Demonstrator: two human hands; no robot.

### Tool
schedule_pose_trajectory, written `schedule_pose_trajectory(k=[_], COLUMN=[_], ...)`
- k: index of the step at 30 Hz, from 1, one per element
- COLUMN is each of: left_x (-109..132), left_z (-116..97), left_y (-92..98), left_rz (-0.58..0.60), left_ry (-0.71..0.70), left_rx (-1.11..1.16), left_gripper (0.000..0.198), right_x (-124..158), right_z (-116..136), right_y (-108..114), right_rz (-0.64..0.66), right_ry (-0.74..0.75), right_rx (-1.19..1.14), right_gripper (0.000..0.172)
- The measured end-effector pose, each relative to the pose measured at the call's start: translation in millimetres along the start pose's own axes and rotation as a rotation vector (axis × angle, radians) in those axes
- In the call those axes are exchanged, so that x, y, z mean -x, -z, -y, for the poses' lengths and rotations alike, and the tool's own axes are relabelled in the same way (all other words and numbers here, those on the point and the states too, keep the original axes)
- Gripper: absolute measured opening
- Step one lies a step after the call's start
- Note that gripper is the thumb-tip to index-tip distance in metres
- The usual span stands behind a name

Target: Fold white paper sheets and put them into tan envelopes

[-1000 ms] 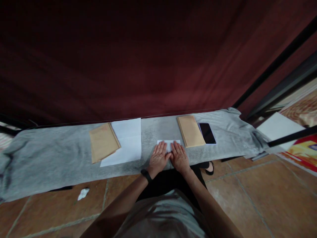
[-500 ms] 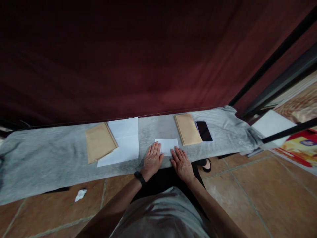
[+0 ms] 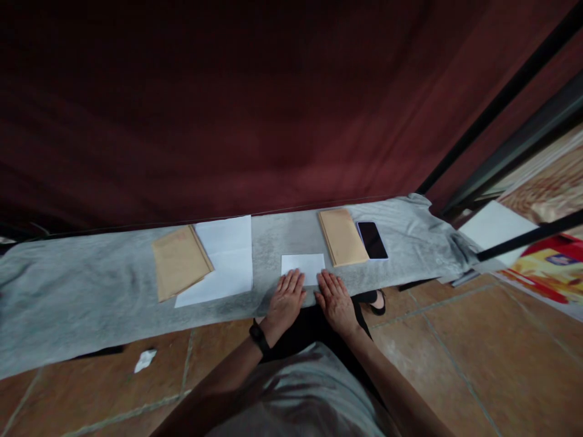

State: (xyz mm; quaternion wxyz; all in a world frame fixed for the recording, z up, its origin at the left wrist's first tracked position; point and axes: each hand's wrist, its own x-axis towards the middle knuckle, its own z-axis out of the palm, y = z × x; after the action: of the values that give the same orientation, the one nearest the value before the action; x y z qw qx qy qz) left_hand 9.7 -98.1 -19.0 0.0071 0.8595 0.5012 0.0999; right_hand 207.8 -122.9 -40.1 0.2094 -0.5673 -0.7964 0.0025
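A small folded sheet of white paper (image 3: 302, 263) lies flat on the grey cloth directly in front of me. My left hand (image 3: 286, 298) rests flat over its near left part, fingers stretched out and pointing away. Over the near right corner lies my right hand (image 3: 336, 300), also flat with its fingers out. Neither hand grips anything. To the right is a stack of brown paper envelopes (image 3: 344, 237), with a smartphone (image 3: 372, 240) against its right side. On the left, more brown envelopes (image 3: 181, 262) overlap a larger white sheet (image 3: 234, 261).
A grey cloth (image 3: 91, 291) covers the long narrow bench. Behind it hangs a dark red curtain (image 3: 255, 133). Black metal bars (image 3: 496, 100) and a printed poster (image 3: 555, 267) stand at the right. A crumpled white scrap (image 3: 145, 360) lies on the tiled floor.
My left hand has slid back towards me, uncovering the upper left of the folded paper. The right hand stays nearly in place. The whole view has shifted slightly.
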Motion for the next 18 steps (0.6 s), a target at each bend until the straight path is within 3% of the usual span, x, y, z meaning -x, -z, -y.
schedule_pose_trajectory(k=[5, 9, 14, 18], left_x=[-8.2, -15.8, -21.2, -21.2], left_z=[17.9, 17.1, 8.0, 14.6], left_y=[-1.9, -3.1, 8.5, 30.9], left_rz=[0.113, 0.182, 0.169, 0.108], left_ry=[-0.057, -0.054, -0.070, -0.068], left_rx=[-0.044, -0.063, -0.086, -0.014], left_gripper=[0.047, 0.058, 0.055, 0.035], right_x=[-14.3, -27.0, -33.5, -36.3], right_z=[-1.8, -3.7, -3.3, -6.8], right_y=[4.7, 4.5, 4.8, 10.5], right_rz=[0.012, 0.036, 0.068, 0.076], right_ry=[-0.009, 0.062, 0.051, 0.034], right_rx=[-0.001, 0.015, 0.030, -0.062], right_gripper=[0.043, 0.041, 0.039, 0.037])
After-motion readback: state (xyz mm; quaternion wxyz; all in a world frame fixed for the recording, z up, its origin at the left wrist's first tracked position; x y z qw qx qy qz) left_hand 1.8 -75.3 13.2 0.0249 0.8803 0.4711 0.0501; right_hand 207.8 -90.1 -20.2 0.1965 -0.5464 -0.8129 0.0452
